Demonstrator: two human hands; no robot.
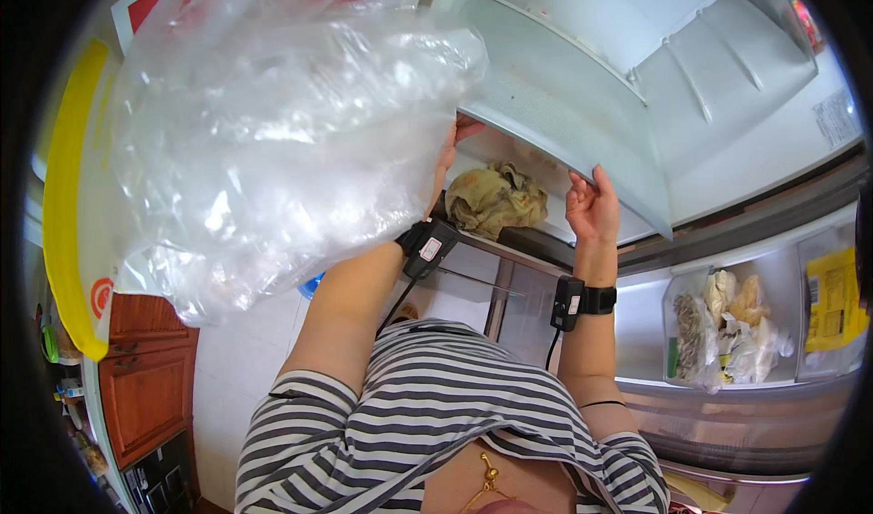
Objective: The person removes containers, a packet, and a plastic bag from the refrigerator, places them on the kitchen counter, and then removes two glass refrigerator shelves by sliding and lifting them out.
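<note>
A translucent refrigerator shelf (559,122) is tilted inside the open refrigerator, its front edge towards me. My right hand (595,208) grips that edge near its right end, thumb on the edge and fingers curled beside it. At the shelf's left end, my left hand (466,128) holds the edge; a large clear plastic bag (286,139) in the foreground hides most of this hand. Below the shelf, between both hands, a crumpled yellowish cloth (498,197) lies in the bottom of the compartment. Each wrist wears a strapped black device with a cable.
The open refrigerator door on the right has a bin (730,381) of bagged food and a yellow packet (832,302). White compartment walls (723,50) rise behind the shelf. A yellow-edged package (71,193) stands at far left, above wooden cabinets (146,391). Pale floor tiles (232,371) show below.
</note>
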